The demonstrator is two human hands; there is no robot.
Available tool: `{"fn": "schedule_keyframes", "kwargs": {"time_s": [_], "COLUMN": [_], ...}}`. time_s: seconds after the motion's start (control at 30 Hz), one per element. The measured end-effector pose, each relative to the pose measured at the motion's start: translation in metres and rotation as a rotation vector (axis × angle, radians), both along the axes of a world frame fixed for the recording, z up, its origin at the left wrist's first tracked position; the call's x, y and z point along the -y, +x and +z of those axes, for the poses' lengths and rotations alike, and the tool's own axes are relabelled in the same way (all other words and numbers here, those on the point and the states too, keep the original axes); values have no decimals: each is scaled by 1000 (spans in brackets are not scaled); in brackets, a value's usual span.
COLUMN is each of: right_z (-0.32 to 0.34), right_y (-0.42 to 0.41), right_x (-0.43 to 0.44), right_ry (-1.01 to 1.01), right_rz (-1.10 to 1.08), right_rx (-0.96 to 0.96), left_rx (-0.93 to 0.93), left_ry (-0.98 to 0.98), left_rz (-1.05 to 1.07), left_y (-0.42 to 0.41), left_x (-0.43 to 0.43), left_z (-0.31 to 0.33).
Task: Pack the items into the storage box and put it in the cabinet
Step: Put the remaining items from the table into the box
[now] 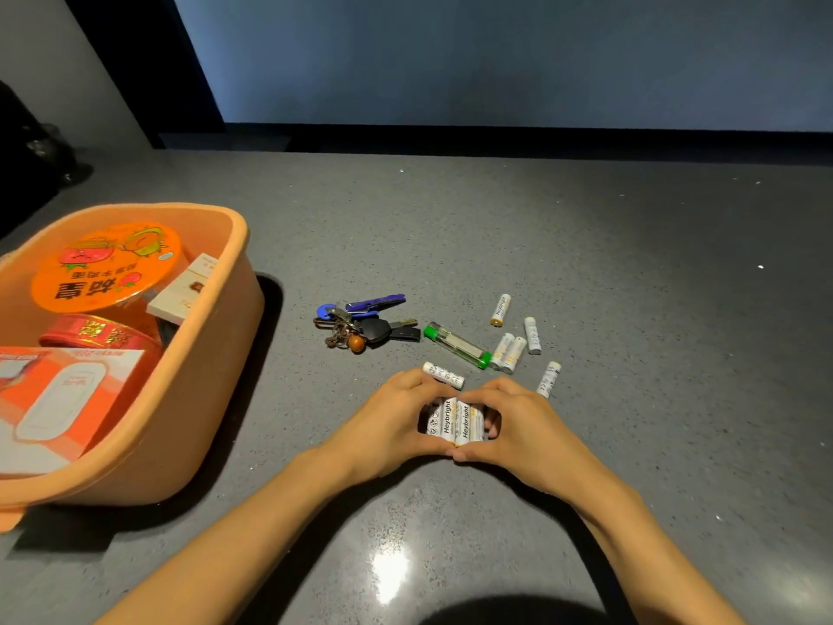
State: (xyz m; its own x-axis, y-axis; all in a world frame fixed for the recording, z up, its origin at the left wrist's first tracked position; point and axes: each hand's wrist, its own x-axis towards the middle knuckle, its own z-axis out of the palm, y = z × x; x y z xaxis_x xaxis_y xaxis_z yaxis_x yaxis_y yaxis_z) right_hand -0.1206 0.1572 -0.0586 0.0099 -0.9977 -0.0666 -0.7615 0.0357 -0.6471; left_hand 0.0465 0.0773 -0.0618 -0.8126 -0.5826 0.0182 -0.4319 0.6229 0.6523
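On the grey counter, my left hand point(391, 421) and my right hand point(518, 426) curl toward each other, fingertips and thumbs meeting, and hold a small cluster of white batteries point(457, 421) between them. Several more white batteries point(511, 351) lie loose just beyond my hands. A green-capped lighter point(457, 346) and a bunch of keys point(360, 320) lie further back. The orange storage box point(212, 354) stands at the left with an orange round lid, a red tin and cartons inside.
The counter point(631, 263) stretches wide to the right and back to a dark wall edge. A dark object point(27, 146) sits in the far left corner behind the box.
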Motion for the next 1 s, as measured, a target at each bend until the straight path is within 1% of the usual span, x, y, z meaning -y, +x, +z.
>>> {"fn": "schedule_keyframes", "kwargs": {"time_s": [0.1,0.17,0.3,0.37,0.47,0.53,0.6,0.63,0.73,0.8,0.93,1.0], "right_z": [27,51,106,126,140,142,139,136,125,118,110,107], "right_y": [13,30,84,116,166,201,236,252,288,301,317,324], "right_x": [12,25,53,68,98,121,145,156,181,192,204,208], "right_ry": [-60,-109,-194,-232,-281,-295,-300,-301,-264,-218,-174,-157], "right_rz": [28,52,188,258,316,330,337,340,335,330,380,413], "right_rx": [15,55,130,111,70,36,-3,-30,-117,-150,-157,-151], "left_rx": [-7,-48,-94,-62,37,124,243,269,290,316,338,317], "left_ry": [-64,-135,-227,-298,-372,-407,-462,-454,-344,-317,-295,-265], "left_rz": [44,86,188,238,366,448,476,477,459,431,328,292], "left_y": [23,48,112,151,214,253,284,296,319,328,336,340], "left_x": [4,8,16,24,48,70,92,102,127,139,154,159], "left_z": [28,56,117,141,162,164,157,152,134,126,116,115]}}
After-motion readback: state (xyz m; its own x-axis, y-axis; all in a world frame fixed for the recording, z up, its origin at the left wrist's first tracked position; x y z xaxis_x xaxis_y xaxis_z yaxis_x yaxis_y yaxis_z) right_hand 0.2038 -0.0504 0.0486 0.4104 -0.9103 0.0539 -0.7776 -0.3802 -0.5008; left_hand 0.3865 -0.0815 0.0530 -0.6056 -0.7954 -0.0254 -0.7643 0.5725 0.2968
